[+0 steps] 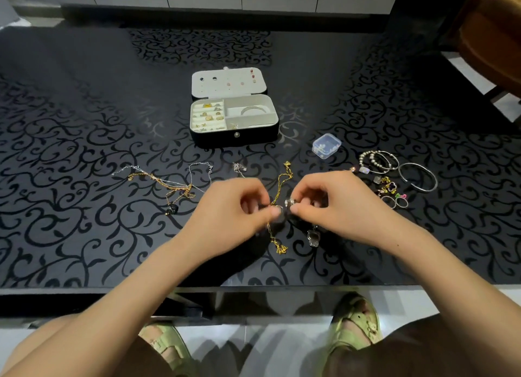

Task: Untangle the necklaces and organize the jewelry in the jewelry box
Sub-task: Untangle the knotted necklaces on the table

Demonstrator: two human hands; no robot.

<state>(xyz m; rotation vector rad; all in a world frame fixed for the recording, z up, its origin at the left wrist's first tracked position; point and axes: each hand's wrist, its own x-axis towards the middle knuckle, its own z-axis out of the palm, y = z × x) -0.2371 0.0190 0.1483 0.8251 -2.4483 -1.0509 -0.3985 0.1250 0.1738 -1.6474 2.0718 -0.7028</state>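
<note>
Green sandals (355, 324) sit nearest me, below the table (84, 139) edge. Over the table my left hand (234, 207) pinches the gold chain (279, 183) mid-length. My right hand (324, 201) pinches a silver piece (289, 202) against it, fingers curled tight. The chain runs lengthways from me towards the open jewelry box (234, 138). Tangled chains (169, 184) lie left, bangles (417, 176) and a clear case (326, 145) right.

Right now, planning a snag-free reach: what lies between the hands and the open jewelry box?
Head view: between left hand, right hand and jewelry box lie a small silver piece and the far end of the gold chain; otherwise bare table.
</note>
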